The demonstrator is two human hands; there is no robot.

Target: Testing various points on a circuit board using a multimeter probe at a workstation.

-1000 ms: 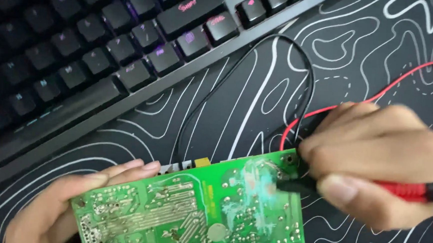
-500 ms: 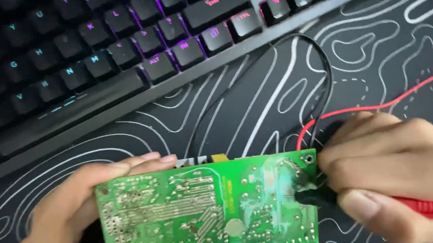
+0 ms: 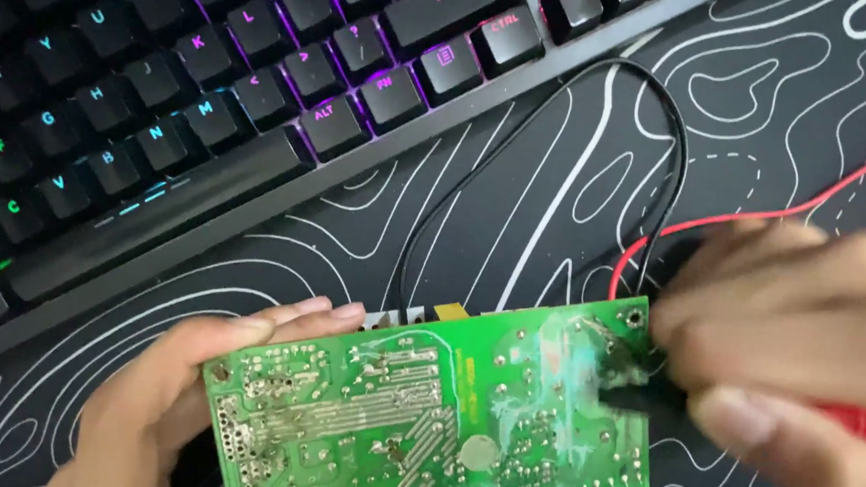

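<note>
Left hand (image 3: 158,397) grips the green circuit board (image 3: 433,414) by its left edge, solder side up. Right hand (image 3: 797,346), blurred, pinches a red probe (image 3: 858,422), dark tip on the board's upper right corner. Probing step, apparently; next contact calls for a steady tip. Keyboard (image 3: 211,100) lies beyond the left hand.

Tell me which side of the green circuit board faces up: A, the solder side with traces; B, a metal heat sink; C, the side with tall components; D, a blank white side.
A: the board shows bare traces and solder joints, held by the left hand while the right hand presses a probe to it.
</note>
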